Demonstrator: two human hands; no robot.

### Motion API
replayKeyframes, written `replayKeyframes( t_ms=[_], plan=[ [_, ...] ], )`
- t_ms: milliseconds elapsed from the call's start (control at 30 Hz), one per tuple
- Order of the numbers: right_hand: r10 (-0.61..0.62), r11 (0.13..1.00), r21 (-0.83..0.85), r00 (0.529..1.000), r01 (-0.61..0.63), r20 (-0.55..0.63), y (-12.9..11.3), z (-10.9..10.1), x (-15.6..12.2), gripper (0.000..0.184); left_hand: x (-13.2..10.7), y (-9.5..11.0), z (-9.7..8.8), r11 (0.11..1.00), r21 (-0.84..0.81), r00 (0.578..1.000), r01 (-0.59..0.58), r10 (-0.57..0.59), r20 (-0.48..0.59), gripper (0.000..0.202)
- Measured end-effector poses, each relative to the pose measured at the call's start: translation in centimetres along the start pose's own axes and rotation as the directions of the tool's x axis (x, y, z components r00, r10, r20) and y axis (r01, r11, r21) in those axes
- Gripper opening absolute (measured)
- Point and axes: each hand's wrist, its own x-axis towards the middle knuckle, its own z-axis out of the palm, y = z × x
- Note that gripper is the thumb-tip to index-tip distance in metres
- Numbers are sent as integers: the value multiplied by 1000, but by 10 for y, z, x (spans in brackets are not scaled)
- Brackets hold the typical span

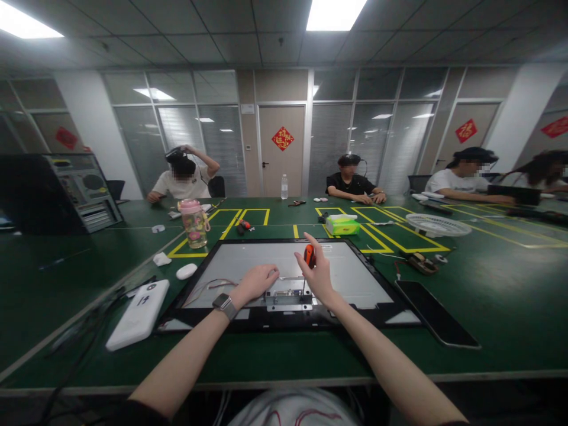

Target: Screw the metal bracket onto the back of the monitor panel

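Note:
A flat monitor panel (355, 278) lies face down on the green table, its grey metal back up inside a black frame. A small circuit board (288, 294) sits near its front edge. My right hand (317, 273) is closed round an orange-handled screwdriver (309, 255), held upright with its tip on the board. My left hand (256, 283), a watch on its wrist, rests on the panel just left of the board, fingers curled down against it. Thin wires (208, 285) run across the panel at the left.
A white power bank (138, 313) and a white mouse (186, 271) lie left of the panel, a dark phone (437, 319) to the right. Further back stand a pink bottle (194, 223), a green tissue pack (342, 225), a fan grille (437, 225) and a computer case (82, 190). Several people sit opposite.

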Motion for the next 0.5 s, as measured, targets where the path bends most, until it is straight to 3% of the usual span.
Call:
replayKeyframes(
  t_ms=[400, 500],
  plan=[
    [-98, 994, 57, 983, 90, 158, 2, -6, -3, 33, -2, 2, -2, 1000, 13, 1000, -16, 16, -15, 42],
    [-103, 993, 67, 985, 94, 137, 2, -7, -3, 32, -3, 2, -2, 1000, 9, 1000, -17, 17, -15, 42]
  ],
)
